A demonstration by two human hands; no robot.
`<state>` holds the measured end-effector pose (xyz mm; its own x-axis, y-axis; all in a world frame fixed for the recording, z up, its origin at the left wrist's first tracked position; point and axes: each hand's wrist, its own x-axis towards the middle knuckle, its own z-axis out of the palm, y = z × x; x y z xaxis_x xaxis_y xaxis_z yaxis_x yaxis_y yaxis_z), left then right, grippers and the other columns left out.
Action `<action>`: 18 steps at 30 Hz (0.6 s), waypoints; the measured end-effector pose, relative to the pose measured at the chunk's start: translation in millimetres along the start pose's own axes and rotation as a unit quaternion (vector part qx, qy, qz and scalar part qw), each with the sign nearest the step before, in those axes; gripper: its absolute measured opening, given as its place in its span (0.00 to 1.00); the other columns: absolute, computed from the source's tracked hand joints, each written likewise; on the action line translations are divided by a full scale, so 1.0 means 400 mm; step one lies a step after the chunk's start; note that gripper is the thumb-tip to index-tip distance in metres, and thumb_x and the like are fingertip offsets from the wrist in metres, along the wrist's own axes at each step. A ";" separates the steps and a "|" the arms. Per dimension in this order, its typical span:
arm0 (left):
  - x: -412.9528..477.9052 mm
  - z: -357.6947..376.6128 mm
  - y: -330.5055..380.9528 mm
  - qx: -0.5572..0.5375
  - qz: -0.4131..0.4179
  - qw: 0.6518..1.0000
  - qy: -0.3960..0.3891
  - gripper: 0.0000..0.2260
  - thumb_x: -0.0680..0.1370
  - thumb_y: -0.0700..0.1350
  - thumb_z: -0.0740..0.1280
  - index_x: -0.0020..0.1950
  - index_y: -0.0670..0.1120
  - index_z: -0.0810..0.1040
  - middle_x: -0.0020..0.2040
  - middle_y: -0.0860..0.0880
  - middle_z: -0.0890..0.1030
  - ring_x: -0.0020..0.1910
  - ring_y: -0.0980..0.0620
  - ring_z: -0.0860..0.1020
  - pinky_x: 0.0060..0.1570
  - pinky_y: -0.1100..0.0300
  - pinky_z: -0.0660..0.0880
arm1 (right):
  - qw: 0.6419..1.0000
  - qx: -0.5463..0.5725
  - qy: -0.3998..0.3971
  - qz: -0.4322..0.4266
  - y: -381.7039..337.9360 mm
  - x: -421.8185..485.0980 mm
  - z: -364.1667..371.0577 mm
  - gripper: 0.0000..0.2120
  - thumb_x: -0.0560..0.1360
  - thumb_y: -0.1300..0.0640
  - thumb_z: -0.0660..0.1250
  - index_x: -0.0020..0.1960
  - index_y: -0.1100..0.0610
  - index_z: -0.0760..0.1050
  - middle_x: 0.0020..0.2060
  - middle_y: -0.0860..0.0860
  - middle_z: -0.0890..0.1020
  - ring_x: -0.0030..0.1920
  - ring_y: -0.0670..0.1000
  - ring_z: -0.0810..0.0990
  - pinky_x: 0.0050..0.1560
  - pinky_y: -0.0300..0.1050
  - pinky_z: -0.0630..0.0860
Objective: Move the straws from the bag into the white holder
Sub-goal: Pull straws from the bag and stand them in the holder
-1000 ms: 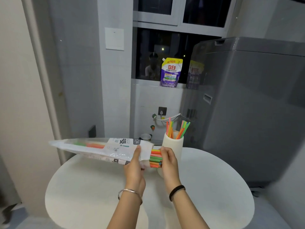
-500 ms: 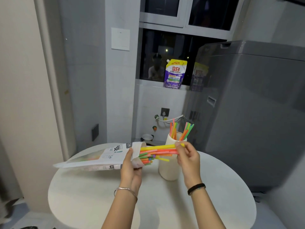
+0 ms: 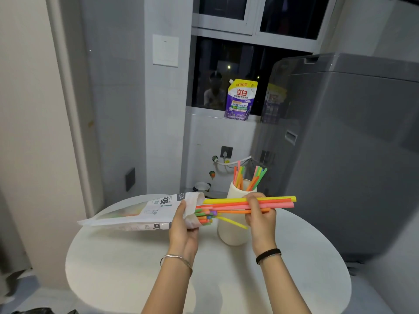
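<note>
Neon plastic straws, a small bunch, being drawn halfway out of the bag by the right hand pinching them, left hand clenching the bag's mouth; next, seemingly, tipping them upright into the white holder just behind.

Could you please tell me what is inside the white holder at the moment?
Several colourful straws stand in the white holder, leaning against its rim. Their lower parts are hidden by its wall.
</note>
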<state>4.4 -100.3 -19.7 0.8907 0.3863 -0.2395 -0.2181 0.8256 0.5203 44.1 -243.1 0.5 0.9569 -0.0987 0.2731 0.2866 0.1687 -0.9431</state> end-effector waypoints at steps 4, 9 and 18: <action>-0.013 0.012 -0.018 0.048 -0.007 0.999 -0.006 0.10 0.80 0.42 0.59 0.49 0.38 0.78 0.28 0.44 0.83 0.23 0.48 0.81 0.23 0.61 0.77 | 0.997 -0.040 -0.057 -0.016 0.003 -0.011 0.014 0.10 0.74 0.60 0.66 0.36 0.50 0.76 0.30 0.45 0.79 0.32 0.43 0.79 0.32 0.35 0.74; -0.030 0.034 -0.042 0.062 -0.020 0.998 0.007 0.09 0.79 0.41 0.62 0.55 0.36 0.75 0.35 0.38 0.81 0.22 0.47 0.80 0.21 0.59 0.77 | 0.992 -0.060 -0.109 0.009 0.012 -0.009 0.016 0.03 0.72 0.52 0.70 0.39 0.47 0.79 0.36 0.44 0.85 0.41 0.42 0.84 0.39 0.34 0.79; -0.031 0.053 -0.051 0.035 -0.039 0.999 -0.009 0.09 0.79 0.40 0.61 0.43 0.38 0.77 0.24 0.43 0.82 0.20 0.49 0.80 0.19 0.61 0.75 | 0.999 -0.035 -0.004 0.000 -0.014 0.031 -0.023 0.04 0.75 0.54 0.66 0.41 0.50 0.77 0.32 0.44 0.80 0.36 0.44 0.81 0.35 0.37 0.75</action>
<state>6.2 -130.8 -9.9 0.9113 0.3137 -0.2668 -0.1198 0.8217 0.5572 53.8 -254.5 7.5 0.9570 -0.0919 0.2752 0.2838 0.1004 -0.9536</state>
